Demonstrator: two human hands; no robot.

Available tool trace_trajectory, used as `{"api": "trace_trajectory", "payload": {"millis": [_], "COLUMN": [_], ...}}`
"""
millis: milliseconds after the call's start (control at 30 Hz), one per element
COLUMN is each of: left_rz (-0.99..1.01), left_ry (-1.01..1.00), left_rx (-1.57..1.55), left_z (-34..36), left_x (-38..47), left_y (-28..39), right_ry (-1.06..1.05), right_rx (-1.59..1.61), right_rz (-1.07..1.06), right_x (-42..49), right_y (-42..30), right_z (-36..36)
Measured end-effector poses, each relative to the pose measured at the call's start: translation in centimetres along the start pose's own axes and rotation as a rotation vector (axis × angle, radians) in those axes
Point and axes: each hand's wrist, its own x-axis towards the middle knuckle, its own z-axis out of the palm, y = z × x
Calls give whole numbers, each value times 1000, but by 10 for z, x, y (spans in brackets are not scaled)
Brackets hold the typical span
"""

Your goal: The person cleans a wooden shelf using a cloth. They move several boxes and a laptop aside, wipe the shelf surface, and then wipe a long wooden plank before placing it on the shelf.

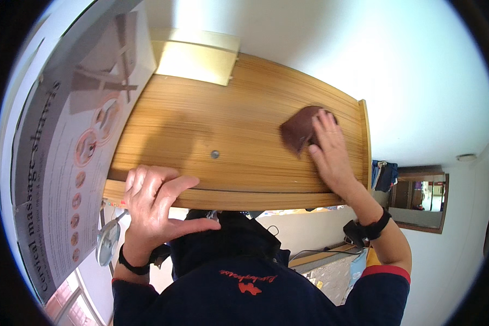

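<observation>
My right hand (329,153) lies flat over a dark maroon cloth (299,128), pressing it onto a wood-grain board surface (244,110) near its right end. The cloth looks slightly blurred and is partly hidden under my fingers. At the front left, my left hand (150,201) rests on the raised front edge (244,199) of the board. Its fingers curl over the edge and its thumb points away to the right. Between my hands a small round grey metal disc (215,154) sits on the wood.
A tall printed cardboard box (85,134) stands along the left end. A pale yellow panel (197,61) lies at the back left. A raised wooden strip (365,138) borders the right end. Below are a fan (108,240) and, at right, a framed mirror or opening (419,199).
</observation>
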Motion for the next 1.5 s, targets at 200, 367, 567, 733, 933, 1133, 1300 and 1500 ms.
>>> {"api": "trace_trajectory", "payload": {"millis": [200, 367, 567, 733, 933, 1133, 1300, 1500], "left_rz": [-76, -21, -106, -136, -173, -156, -189, -213], "left_ry": [241, 456, 502, 501, 495, 486, 484, 402], "left_rx": [-237, -349, -308, -178, -116, -170, -175, -118], "left_z": [4, 14, 18, 22, 24, 23, 23, 19], "left_x": [-17, -24, -27, -25, -27, -27, -29, -35], "left_y": [-20, -36, -35, -31, -30, -33, -34, -37], "right_ry": [-20, -44, -87, 38, 33, -150, -119, 115], "right_rx": [265, 521, 428, 242, -122, -351, -328, -307], "right_rz": [-497, -777, -485, -204, -49, -34, 59, 286], "right_x": [67, 82, 23, -44, -98, -123, -116, -167], "right_y": [-143, -210, -133, -45, 36, 57, 54, 59], "right_z": [24, 31, -4, -28, -64, -77, -73, -50]}}
